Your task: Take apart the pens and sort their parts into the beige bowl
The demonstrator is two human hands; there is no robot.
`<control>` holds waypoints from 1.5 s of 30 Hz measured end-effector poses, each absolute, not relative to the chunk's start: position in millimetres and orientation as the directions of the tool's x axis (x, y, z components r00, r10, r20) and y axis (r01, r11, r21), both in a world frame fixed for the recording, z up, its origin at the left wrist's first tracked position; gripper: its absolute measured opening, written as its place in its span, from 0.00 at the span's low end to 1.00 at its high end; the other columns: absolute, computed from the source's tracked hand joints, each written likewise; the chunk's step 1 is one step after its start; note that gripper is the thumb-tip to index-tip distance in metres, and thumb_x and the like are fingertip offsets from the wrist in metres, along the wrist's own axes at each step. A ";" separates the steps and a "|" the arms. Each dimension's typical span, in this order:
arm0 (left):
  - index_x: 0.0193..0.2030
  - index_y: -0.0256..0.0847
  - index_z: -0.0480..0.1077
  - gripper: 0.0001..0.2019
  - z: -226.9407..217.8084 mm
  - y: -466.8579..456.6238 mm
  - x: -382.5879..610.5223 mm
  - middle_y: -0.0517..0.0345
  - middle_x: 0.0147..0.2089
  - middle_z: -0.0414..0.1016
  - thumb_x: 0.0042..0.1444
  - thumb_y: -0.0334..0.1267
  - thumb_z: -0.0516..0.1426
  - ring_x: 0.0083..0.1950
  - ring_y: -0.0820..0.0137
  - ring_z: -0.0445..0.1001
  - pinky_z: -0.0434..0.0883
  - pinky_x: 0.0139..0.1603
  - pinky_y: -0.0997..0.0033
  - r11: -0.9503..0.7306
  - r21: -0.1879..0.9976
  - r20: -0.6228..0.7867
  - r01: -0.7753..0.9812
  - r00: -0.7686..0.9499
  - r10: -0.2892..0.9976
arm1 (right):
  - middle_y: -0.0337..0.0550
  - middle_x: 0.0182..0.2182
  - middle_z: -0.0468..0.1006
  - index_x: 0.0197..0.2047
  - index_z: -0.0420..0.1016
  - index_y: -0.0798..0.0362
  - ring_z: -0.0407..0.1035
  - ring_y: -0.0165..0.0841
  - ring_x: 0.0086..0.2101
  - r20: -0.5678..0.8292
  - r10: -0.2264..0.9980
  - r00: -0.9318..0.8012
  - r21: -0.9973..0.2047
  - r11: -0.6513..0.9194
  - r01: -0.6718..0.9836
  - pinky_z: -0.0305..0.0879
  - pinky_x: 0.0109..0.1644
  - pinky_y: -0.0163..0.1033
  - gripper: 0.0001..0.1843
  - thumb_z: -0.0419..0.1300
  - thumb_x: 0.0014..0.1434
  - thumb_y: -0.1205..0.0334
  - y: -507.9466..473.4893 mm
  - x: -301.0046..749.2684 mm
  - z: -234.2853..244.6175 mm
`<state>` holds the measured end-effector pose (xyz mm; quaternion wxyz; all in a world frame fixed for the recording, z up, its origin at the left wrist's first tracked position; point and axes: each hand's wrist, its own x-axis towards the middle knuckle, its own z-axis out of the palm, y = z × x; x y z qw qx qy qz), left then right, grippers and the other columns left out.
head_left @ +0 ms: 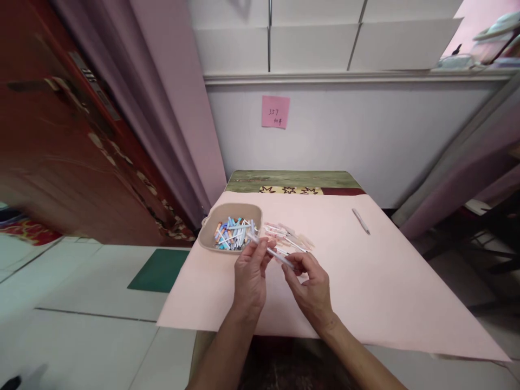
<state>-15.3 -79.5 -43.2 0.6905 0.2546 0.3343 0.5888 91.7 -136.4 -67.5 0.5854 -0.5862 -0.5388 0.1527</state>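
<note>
Both hands hold a slim, pale pen slantwise above the table. My left hand is closed around its upper left part, thumb and fingertips pinching it. At its lower right end, the fingertips of my right hand are closed on the pen. Just beyond the hands lies a loose pile of pinkish pen parts and thin white sticks. To the left stands a beige basket, holding many small blue, white and orange pen parts. Whether the held pen is capped is too small to tell.
A single pen lies at the right of the pink-covered table. Behind it is a white wall with a pink note. A purple curtain and a reddish door stand at the left.
</note>
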 end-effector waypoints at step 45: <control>0.36 0.37 0.76 0.11 -48.8 -88.7 -3.9 0.56 0.35 0.81 0.45 0.37 0.67 0.36 0.72 0.77 0.72 0.43 0.72 0.202 0.761 -0.171 -0.617 0.110 0.979 | 0.39 0.24 0.73 0.32 0.71 0.51 0.67 0.31 0.25 0.172 0.918 0.357 -0.981 0.128 0.142 0.66 0.30 0.35 0.15 0.60 0.57 0.47 -144.3 103.0 -73.2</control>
